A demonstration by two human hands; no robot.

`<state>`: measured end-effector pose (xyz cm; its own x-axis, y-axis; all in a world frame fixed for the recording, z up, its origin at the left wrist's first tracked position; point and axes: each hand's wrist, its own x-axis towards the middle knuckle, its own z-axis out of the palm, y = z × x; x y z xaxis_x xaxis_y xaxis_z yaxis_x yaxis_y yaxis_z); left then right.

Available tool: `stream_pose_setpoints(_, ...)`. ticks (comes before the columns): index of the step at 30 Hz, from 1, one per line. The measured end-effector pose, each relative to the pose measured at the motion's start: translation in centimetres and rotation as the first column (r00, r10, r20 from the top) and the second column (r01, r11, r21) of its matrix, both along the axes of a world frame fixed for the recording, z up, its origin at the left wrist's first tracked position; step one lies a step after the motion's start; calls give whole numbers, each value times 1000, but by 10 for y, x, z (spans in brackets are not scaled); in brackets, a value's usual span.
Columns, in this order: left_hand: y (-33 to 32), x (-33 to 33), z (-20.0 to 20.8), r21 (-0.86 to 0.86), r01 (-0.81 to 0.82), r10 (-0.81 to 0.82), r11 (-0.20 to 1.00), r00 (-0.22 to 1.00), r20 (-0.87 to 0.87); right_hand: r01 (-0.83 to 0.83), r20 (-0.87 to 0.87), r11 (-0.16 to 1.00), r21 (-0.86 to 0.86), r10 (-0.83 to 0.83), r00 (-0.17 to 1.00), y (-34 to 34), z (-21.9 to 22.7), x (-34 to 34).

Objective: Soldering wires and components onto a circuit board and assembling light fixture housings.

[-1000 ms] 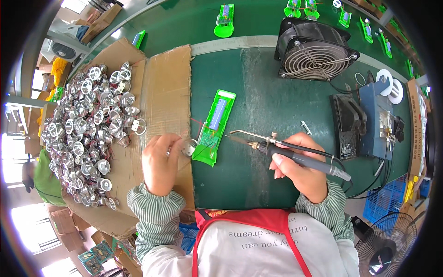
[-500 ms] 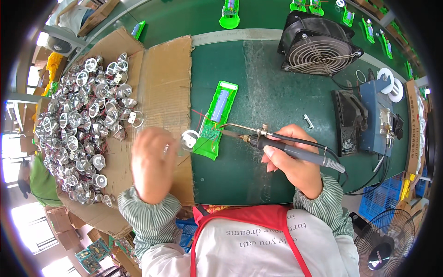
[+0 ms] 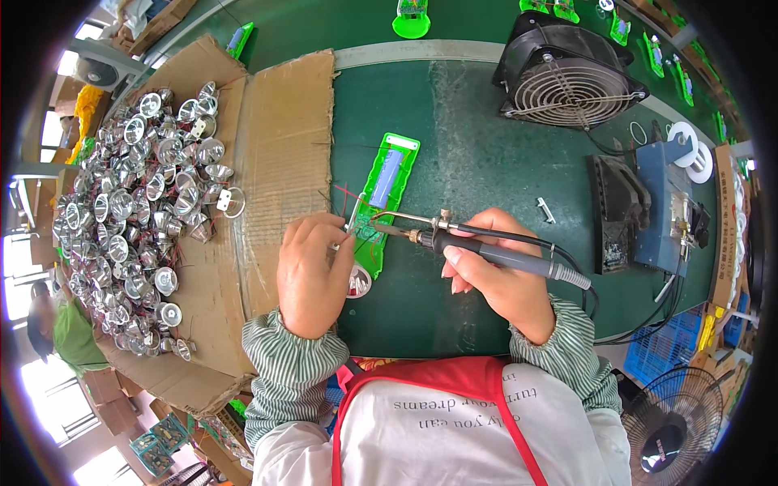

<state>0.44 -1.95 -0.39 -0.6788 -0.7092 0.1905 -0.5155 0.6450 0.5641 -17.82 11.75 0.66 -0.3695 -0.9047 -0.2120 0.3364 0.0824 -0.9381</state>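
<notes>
The right hand (image 3: 509,279) has its grip wrapped around the iron (image 3: 506,257), whose tip is at the board (image 3: 367,232) in the green case (image 3: 373,259) on the worktop (image 3: 462,154). The left hand (image 3: 314,271) bends beside the case's left edge, its grip too hidden to tell, near a reflector (image 3: 359,283).

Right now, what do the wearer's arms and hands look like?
Left hand and right hand: no gloves visible. Both forearms are in loose fabric: the left sleeve cover and right sleeve cover match, narrow green-and-white stripes, gathered at the wrists. A plain white sleeve shows beyond the left cover.
</notes>
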Motion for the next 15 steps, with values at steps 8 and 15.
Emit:
stream_pose_setpoints(8,-1,1,1,44,-2,2,999,1000,1,-11,12,1000,4,11,1000,-5,-4,4)
stream_pose_setpoints(15,-2,1,2,42,-8,6,999,1000,27,-46,-46,999,28,47,998,-7,-5,2)
